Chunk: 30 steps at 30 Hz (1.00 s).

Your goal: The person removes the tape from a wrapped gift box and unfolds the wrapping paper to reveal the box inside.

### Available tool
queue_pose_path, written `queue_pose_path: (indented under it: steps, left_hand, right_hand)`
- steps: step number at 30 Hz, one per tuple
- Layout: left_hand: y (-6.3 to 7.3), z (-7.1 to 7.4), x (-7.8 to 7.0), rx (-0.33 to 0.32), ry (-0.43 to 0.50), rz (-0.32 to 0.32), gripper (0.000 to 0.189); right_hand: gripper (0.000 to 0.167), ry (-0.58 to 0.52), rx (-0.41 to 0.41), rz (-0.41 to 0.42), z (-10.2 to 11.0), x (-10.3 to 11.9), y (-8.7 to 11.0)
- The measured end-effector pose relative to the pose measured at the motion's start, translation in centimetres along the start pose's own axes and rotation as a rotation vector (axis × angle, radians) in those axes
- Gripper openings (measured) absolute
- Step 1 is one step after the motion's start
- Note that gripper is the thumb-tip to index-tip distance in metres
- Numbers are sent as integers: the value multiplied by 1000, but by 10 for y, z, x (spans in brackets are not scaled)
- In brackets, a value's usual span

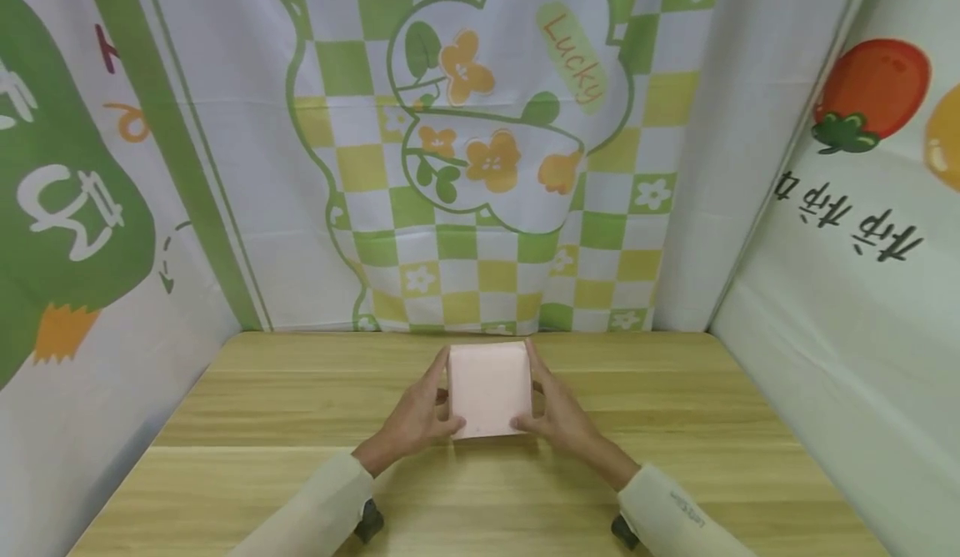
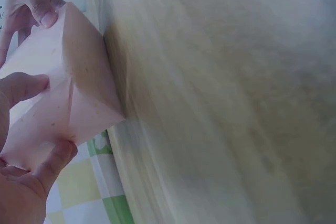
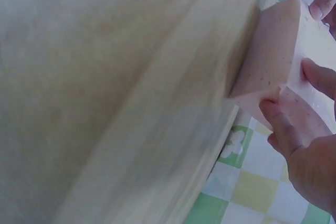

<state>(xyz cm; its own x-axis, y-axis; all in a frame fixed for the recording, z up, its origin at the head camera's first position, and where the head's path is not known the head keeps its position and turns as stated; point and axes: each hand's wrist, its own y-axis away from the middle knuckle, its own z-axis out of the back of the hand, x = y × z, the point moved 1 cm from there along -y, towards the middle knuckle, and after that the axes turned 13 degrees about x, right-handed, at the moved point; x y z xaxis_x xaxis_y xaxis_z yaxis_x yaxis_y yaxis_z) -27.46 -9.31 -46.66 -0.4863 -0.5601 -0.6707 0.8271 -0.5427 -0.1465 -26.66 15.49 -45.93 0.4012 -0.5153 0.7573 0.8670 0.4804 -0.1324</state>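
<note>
Gripping from the left, the left hand (image 1: 412, 420) has its thumb on the near face and fingers round the side of a pale pink box (image 1: 490, 390). Box sits mid-view between both hands, toward the far part of the wooden surface (image 1: 262, 390); wrist views put a lower corner right by the surface, can't tell if resting or just lifted. Face toward the head view is flat, no opening visible. Both side ends show a crease near the fingers; can't tell if it's a finished fold or just squeezing. Right hand (image 1: 564, 417) mirrors the left, thumb in front, fingers grasping the other side. Progress, as judged: two-handed hold done, letting go not yet. Whether shaping is complete, or anything's inside: not shown.
</note>
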Motion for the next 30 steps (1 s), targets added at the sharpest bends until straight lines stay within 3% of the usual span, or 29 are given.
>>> queue_pose_path:
  steps: [5, 12, 15, 18, 23, 28, 30]
  left_hand:
    - [4, 0, 0, -58, -32, -66, 99]
    - [0, 10, -13, -136, 57, -95, 43]
    - [-4, 16, -19, -170, 60, -96, 27]
    - [-8, 20, -23, -168, 44, -74, 26]
    - [-8, 24, -26, -88, 11, -13, 39]
    - [-5, 29, -29, -35, 7, 49, 57]
    - [-6, 30, -29, -25, 9, 41, 49]
  right_hand:
    - [111, -30, -54, 48, -3, -3, 2]
    - [63, -43, -190, 173, -1, -2, 3]
    - [52, -16, -233, 154, 0, 1, 0]
    - [52, -3, -232, 61, 3, 5, -2]
    - [55, -69, -164, -98, 8, 11, -4]
    - [61, -148, -57, -131, 16, 17, -7]
    - [63, -170, -23, -127, 18, 17, -8]
